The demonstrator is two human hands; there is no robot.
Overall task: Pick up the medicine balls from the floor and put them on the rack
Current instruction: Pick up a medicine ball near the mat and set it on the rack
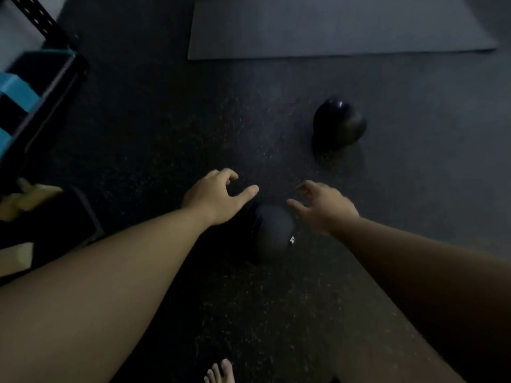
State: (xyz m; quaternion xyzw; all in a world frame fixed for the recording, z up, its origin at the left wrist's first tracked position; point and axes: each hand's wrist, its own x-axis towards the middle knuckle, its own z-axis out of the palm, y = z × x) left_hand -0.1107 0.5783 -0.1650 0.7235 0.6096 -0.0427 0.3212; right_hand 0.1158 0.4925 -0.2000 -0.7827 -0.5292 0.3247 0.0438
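Speckled floor (171,139) under two dark, round medicine balls (273,233).

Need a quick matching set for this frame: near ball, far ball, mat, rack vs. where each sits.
Things:
1. near ball
2. far ball
3. mat
4. rack

Places:
A. left edge of view
B. flat on the floor at the top
C. under and between the left hand and right hand
D. alone on the floor, beyond the right hand

Pairs: 1-C, 2-D, 3-B, 4-A
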